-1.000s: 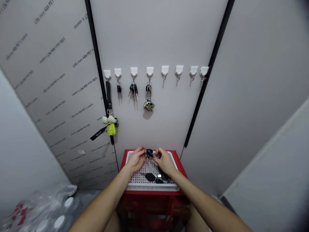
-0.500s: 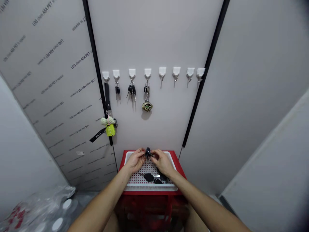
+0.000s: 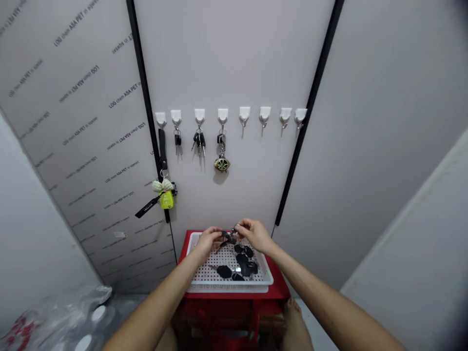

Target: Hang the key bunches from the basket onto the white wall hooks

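Note:
Above the far part of a white perforated tray [image 3: 234, 282], a bunch of black-headed keys [image 3: 229, 237] is stretched between my hands. My left hand [image 3: 208, 243] pinches the key end from the left. On the right, my right hand [image 3: 255, 234] pinches the metal ring [image 3: 236, 228] of the bunch, its fingertips pressed together. Below my hands, more black-headed keys [image 3: 245, 263] lie in a pile at the tray's right side. A dark key head [image 3: 224, 271] rests near the front, its blade pointing left.
White hooks [image 3: 223, 115] run in a row along the wall; the left ones carry keys, including a yellow key fob [image 3: 166, 199] and a brass-coloured pendant [image 3: 222, 165]. The tray stands on a red stool [image 3: 280, 285]. Plastic-wrapped bottles [image 3: 86, 321] sit at lower left.
My right hand has moved up and right, now pinching the ring and drawing the bunch out sideways. The keys beneath it in the tray have come into view.

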`<state>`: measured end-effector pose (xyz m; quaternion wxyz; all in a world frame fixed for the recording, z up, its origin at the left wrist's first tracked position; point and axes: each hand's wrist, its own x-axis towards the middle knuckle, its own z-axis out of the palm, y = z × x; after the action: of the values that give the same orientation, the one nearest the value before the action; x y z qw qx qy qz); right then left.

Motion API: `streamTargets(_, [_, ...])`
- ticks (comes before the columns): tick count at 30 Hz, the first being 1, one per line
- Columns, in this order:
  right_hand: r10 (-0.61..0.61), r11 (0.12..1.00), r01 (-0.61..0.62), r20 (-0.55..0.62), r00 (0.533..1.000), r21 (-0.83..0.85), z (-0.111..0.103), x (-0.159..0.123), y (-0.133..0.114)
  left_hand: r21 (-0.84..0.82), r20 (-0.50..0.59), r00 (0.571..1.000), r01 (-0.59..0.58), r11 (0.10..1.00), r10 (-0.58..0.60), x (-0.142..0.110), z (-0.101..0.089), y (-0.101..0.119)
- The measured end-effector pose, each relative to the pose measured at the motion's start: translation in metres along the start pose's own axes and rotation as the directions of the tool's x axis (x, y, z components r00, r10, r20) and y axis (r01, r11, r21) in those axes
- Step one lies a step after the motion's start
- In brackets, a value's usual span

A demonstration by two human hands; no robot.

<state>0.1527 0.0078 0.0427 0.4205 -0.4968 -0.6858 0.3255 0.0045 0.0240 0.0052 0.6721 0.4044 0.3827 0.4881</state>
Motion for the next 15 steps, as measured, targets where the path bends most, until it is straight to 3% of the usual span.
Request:
streamTargets(2, [0.041, 0.993, -0.04, -0.003, 0.999, 0.108, -0.006, 0.003, -0.008, 0.139, 0.016, 0.99, -0.144, 0.98, 0.143, -0.002, 0.01, 0.004])
streamTargets(4, [0.073, 0.978, -0.074, 0.008, 0.997, 0.195, -0.011, 0.007, -0.015, 0.236, 0.137, 0.956, -0.286, 0.929, 0.26, -0.003, 0.023, 0.01])
streamTargets(7, [0.083, 0.962, -0.078, -0.01, 0.996, 0.262, -0.021, 0.015, -0.028, 0.349, 0.283, 0.908, -0.396, 0.849, 0.308, -0.001, 0.043, 0.023])
streamTargets(11, [-0.022, 0.953, 0.068, -0.159, 0.987, 0.294, -0.04, 0.03, -0.054, 0.508, 0.222, 0.9, -0.434, 0.744, 0.374, 0.011, 0.068, 0.056])
streamTargets(15, [-0.194, 0.943, 0.276, -0.366, 0.91, 0.186, -0.06, 0.046, -0.085, 0.59, 0.237, 0.814, -0.554, 0.587, 0.531, 0.018, 0.097, 0.102])
